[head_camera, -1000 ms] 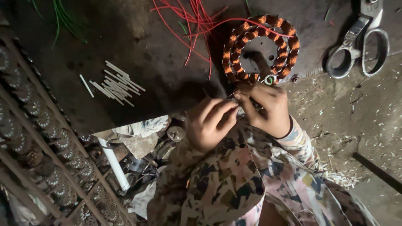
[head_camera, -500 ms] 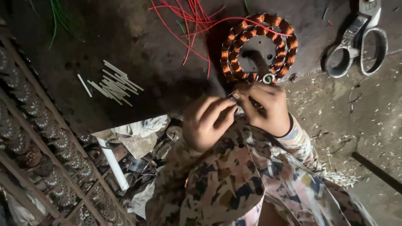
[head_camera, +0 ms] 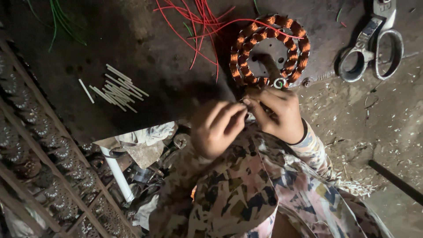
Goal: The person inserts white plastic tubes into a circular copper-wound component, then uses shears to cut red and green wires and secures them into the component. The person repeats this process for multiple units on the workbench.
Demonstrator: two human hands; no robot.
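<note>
Left hand and right hand are pinching together on a thin wire end just below the copper-wound stator — held close for fine fingertip work; scissors are lying right of it.

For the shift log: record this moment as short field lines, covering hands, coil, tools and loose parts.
left hand: fingertips pinched against the right hand's, at something too small to tell
right hand: fingertips meet the left's, just below the coil ring
coil ring: round, copper-wound, flat on the dark floor
red wires: loose, running to the ring
scissors: metal, right of the ring
white sticks: small pile, left
</note>
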